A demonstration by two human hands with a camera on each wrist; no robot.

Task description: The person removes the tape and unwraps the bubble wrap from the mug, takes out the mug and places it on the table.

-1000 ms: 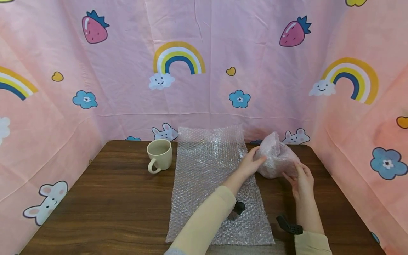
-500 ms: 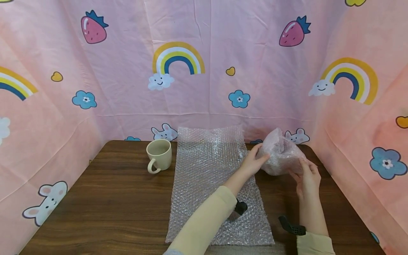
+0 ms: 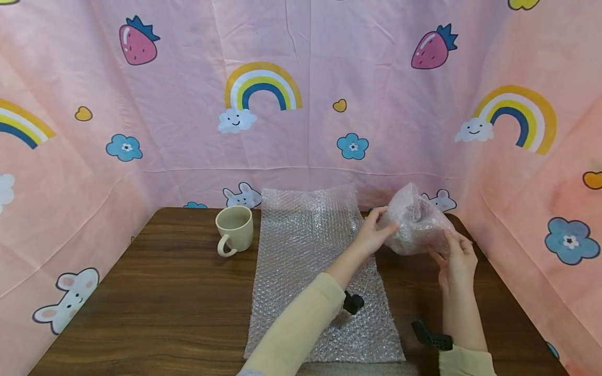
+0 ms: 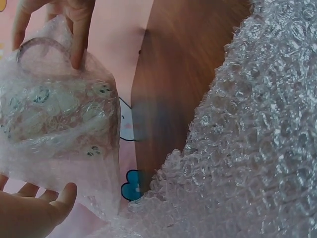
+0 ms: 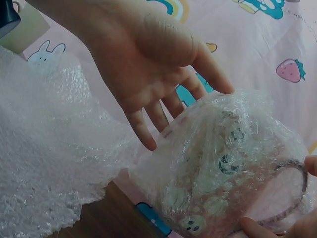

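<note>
The bubble-wrapped bundle [image 3: 416,222] is held clear of the table [image 3: 164,292] at right of centre, between 2 hands. It is touched on its left side by the straight fingers of the left hand [image 3: 373,235]. Its lower right edge is pinched by the right hand [image 3: 456,263].

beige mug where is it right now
In the head view the beige mug stands on the wooden table, far left, beside the bubble wrap sheet's left edge.
</note>
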